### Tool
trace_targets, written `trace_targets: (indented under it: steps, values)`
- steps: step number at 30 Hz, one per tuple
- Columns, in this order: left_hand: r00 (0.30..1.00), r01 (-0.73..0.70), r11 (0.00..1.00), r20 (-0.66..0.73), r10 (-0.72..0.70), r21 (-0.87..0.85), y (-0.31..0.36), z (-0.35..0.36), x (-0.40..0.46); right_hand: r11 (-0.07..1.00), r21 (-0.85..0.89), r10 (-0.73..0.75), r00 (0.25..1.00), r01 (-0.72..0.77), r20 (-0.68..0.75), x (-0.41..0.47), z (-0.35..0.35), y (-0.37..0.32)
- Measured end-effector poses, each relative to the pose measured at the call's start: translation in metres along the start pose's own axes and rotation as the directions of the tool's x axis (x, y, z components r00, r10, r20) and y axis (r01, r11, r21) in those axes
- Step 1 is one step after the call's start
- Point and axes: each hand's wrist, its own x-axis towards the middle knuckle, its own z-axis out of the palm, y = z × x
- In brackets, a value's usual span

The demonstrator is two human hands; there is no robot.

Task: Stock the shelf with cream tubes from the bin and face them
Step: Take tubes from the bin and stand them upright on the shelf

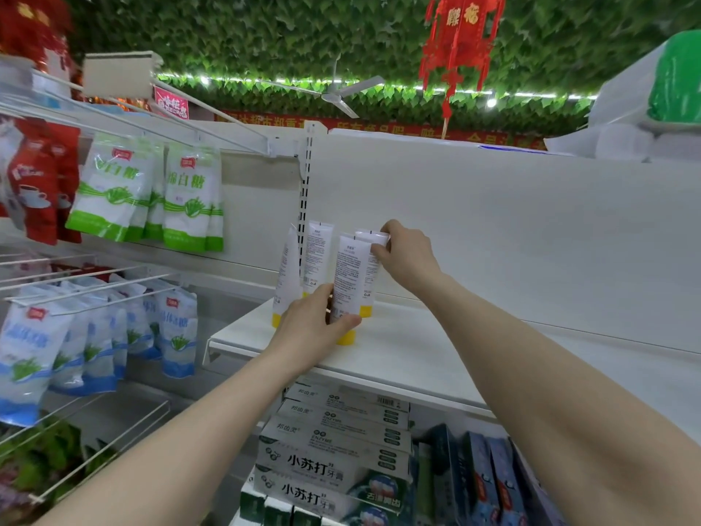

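Stock so far: 4 white plastic cream tubes with yellow caps point(318, 256) upright at the white shelf point(409, 351) left end. Our left hand point(309, 324) grips the front tube point(347, 282); right hand point(404, 252) pinches the tube behind point(373, 237). We judge most stocking left; bin unseen.

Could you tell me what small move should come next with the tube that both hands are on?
Probably turn the front tube around: its fine-print back faces out. The left hand grips it near the yellow cap and could twist it, while the right hand steadies the top.
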Motion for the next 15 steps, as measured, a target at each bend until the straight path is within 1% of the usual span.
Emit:
trace_targets:
  steps: [4,9,15]
  values:
    - [1.0,0.013,0.999,0.007,-0.013,0.044,0.0,0.0,-0.002,0.997,-0.063,-0.047,0.999,0.047,0.0,-0.006,-0.007,0.004]
    - [1.0,0.019,0.991,0.012,-0.021,0.131,0.005,-0.005,-0.006,0.971,-0.204,-0.128,0.992,0.125,-0.003,-0.024,-0.024,0.009]
    - [0.998,0.057,0.958,-0.054,-0.044,0.283,0.015,-0.013,-0.025,0.947,-0.281,-0.166,0.986,0.153,-0.024,-0.059,-0.051,0.014]
